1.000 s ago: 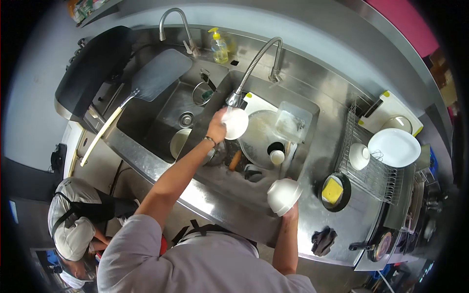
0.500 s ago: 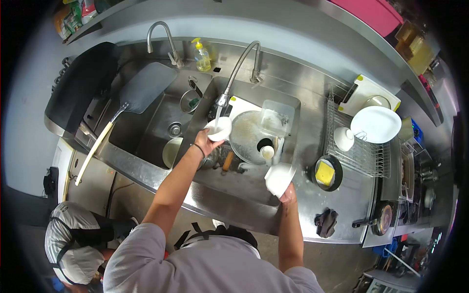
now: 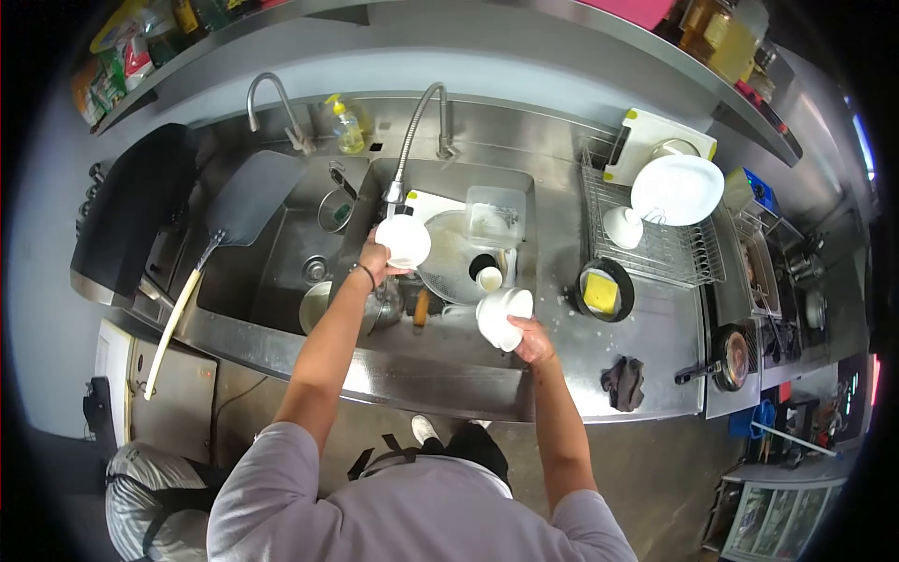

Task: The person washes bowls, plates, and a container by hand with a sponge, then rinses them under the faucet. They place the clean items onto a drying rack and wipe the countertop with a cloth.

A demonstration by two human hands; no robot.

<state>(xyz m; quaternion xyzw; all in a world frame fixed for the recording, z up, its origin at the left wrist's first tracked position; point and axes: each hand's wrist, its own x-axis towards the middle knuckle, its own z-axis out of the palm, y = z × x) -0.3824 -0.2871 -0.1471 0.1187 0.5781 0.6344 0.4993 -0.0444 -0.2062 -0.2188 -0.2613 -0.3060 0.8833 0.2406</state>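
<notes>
My left hand (image 3: pixel 376 257) is closed on the edge of a white bowl (image 3: pixel 405 241), just below the spray head of the right faucet (image 3: pixel 394 192). My right hand (image 3: pixel 536 342) grips white bowls (image 3: pixel 501 317) that look nested together and lie tilted over the front right of the right basin (image 3: pixel 449 361). Beneath and between my hands are a round, sudsy lid-like disc (image 3: pixel 449 251), a clear plastic tub (image 3: pixel 495 215), a small white cup (image 3: pixel 489 278) and an orange-brown handle (image 3: pixel 421 307).
To the right stand a dish rack (image 3: pixel 674 258) with white dishes and a black pan (image 3: pixel 604 290) holding a yellow sponge (image 3: pixel 599 293). A dark cloth (image 3: pixel 623 384) lies on the counter. A long-handled peel (image 3: pixel 253 201) spans the left basin. Another person (image 3: pixel 159 501) is at lower left.
The view has shifted. The bowl in my left hand has turned and come slightly right of the faucet; the bowls in my right hand have tilted differently. The other person has moved lower in view.
</notes>
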